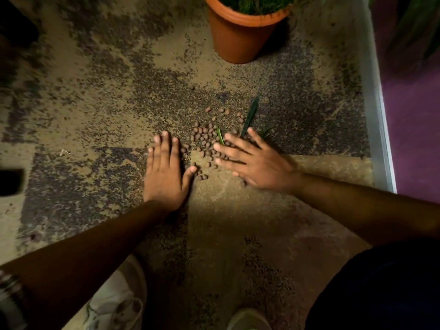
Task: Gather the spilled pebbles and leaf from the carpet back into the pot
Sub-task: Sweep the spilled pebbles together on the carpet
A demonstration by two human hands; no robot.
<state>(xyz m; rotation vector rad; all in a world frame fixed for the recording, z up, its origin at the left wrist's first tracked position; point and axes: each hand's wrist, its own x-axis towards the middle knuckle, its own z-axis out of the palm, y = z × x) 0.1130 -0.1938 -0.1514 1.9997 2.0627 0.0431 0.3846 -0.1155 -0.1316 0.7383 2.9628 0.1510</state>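
Both arms reach down to the carpet (100,110), palms down. The left hand (165,173) lies flat with fingers straight and together, thumb angled out toward the pebbles (204,144), gripping nothing. The right hand (252,163) is also flat, fingers spread and blurred, resting across the pile's other edge with some pebbles beneath its fingertips; it clasps nothing. The pebbles sit scattered between the two hands, a few strays lying on the pot's side of the pile. The leaf (250,115) lies just beyond the right fingertips, pointing toward the terracotta pot (240,34), which stands upright well apart from the pile.
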